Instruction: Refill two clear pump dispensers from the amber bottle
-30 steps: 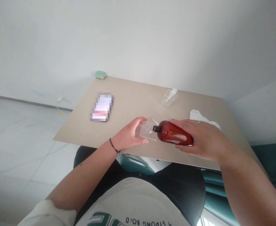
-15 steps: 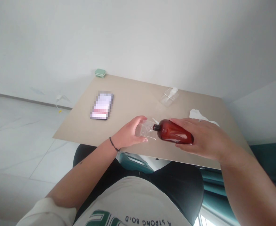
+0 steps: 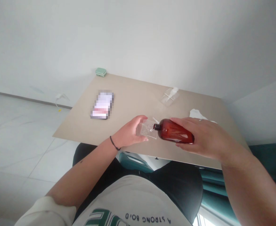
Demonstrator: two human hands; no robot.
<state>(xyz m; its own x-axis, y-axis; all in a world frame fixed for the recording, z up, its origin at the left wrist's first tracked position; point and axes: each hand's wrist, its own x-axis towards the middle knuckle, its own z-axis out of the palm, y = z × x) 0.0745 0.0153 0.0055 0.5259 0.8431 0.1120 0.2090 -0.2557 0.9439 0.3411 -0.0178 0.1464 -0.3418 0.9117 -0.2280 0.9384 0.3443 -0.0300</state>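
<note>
A clear plastic container (image 3: pixel 147 129) is gripped by my left hand (image 3: pixel 132 131), with thumb and fingers around its sides. My right hand (image 3: pixel 202 135) is wrapped round a reddish-brown bottle (image 3: pixel 173 131), tipped so that its uncapped black-threaded neck points left. The bottle's mouth is over the right part of the container, and liquid seems to show there. Behind the bottle's neck, a thin white stick-like piece (image 3: pixel 156 120) partly shows; the rest of it is hidden. A crumpled white tissue (image 3: pixel 196 114) lies just beyond my right hand, partly covered by it.
Toward the back of the beige table (image 3: pixel 130 94) lies a clear container with a white part (image 3: pixel 170 95). A phone (image 3: pixel 102 105) with a blurred screen is on the left. A small green box (image 3: pixel 100 72) sits at the far left corner, by the wall.
Both hands, the bottle and the container stay in nearly the same place. The view has shifted very slightly.
</note>
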